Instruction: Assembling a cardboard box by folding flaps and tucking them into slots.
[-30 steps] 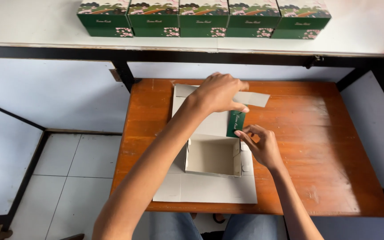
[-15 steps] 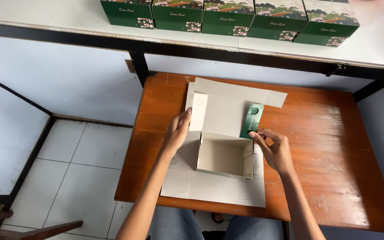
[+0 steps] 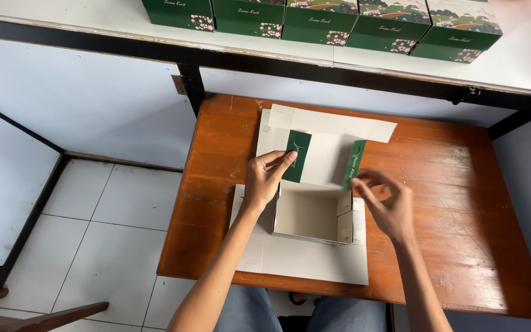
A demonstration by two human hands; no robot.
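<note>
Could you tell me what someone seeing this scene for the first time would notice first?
The eye goes to the half-folded white cardboard box in the middle of the wooden table, with both hands at its green side flaps: the left hand on the left flap, the right hand at the right flap. Next comes the row of finished green boxes on the white shelf along the top.

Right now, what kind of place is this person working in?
Probably a small packing workshop. A half-folded cardboard box sits on a wooden table, and a row of finished green boxes lines the white shelf behind.
</note>
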